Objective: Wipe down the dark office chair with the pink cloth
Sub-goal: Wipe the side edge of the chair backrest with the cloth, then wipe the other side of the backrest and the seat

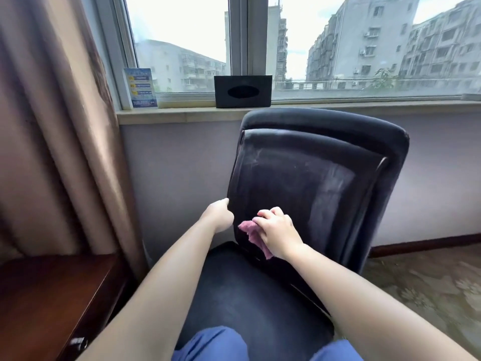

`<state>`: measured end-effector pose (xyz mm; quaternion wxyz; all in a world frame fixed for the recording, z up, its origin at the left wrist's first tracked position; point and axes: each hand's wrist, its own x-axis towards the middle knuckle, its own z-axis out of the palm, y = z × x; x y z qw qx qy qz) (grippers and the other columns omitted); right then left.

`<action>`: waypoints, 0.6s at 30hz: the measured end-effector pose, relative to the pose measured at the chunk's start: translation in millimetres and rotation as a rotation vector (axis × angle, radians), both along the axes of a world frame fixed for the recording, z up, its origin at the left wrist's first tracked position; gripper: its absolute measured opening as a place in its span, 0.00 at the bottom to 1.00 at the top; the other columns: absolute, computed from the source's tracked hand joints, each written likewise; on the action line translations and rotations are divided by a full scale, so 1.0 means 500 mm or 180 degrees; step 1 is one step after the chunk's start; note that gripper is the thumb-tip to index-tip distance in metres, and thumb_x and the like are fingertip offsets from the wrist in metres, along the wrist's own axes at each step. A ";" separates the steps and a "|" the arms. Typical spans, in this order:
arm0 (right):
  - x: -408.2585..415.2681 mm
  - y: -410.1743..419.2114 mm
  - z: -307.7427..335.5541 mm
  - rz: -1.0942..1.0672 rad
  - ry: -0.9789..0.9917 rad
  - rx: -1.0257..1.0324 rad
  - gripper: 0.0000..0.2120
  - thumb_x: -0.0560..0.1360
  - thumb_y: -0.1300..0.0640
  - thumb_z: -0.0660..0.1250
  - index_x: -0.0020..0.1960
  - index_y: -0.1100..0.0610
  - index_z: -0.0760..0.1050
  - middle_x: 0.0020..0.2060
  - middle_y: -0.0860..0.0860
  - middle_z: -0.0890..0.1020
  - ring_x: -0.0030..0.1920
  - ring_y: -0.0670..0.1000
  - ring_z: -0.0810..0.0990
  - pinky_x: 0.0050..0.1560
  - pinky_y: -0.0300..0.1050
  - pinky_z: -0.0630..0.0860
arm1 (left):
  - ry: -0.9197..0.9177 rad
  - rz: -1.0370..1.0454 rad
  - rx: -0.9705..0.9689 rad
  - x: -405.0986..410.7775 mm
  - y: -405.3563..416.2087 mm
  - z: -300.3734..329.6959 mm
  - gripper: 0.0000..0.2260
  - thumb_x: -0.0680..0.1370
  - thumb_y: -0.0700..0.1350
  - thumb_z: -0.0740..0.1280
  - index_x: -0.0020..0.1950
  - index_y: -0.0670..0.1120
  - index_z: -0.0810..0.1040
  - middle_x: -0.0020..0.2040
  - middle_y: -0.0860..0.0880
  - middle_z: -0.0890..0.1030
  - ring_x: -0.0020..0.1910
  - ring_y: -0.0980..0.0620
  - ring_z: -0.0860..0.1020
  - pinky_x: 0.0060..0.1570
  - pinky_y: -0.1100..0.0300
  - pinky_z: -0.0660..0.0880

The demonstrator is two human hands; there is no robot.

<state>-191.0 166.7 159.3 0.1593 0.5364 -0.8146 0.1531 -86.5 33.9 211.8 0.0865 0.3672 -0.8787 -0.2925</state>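
The left hand [220, 214] grips the office chair [307, 183] backrest's left edge, likely to steady it. The right hand [277, 231], fingers curled round the pink cloth [251, 231], presses it low on the backrest, just above the seat.

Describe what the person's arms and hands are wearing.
Both forearms are bare from the bottom edge of the picture to the wrists: no sleeves show. The left hand and right hand wear no gloves, and no rings, watch or bracelets are visible.

arms: bare to past the elbows, no sleeves in view | wrists: bare | legs: blue trousers [210, 345], near edge
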 end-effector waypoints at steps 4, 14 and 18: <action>0.052 0.058 -0.019 0.0053 0.0057 0.0069 0.13 0.81 0.52 0.57 0.59 0.54 0.76 0.63 0.49 0.73 0.62 0.56 0.67 0.53 0.47 0.66 | -0.0017 -0.0065 -0.0189 0.050 0.052 -0.002 0.26 0.78 0.37 0.55 0.77 0.45 0.58 0.76 0.48 0.61 0.74 0.48 0.60 0.71 0.58 0.58; 0.142 0.109 -0.141 -0.0071 -0.0305 0.0210 0.14 0.81 0.50 0.56 0.60 0.51 0.76 0.61 0.46 0.74 0.60 0.53 0.67 0.55 0.49 0.68 | -0.0386 -0.0166 -0.0232 0.178 0.097 -0.166 0.26 0.77 0.38 0.58 0.75 0.49 0.62 0.74 0.49 0.65 0.70 0.48 0.67 0.64 0.59 0.66; 0.171 0.103 -0.227 -0.0136 -0.0645 0.0317 0.14 0.80 0.51 0.56 0.61 0.51 0.75 0.62 0.47 0.74 0.60 0.54 0.67 0.55 0.48 0.67 | -0.0775 -0.0451 -0.0331 0.214 0.092 -0.274 0.27 0.77 0.38 0.60 0.75 0.48 0.61 0.75 0.49 0.65 0.72 0.49 0.65 0.68 0.59 0.64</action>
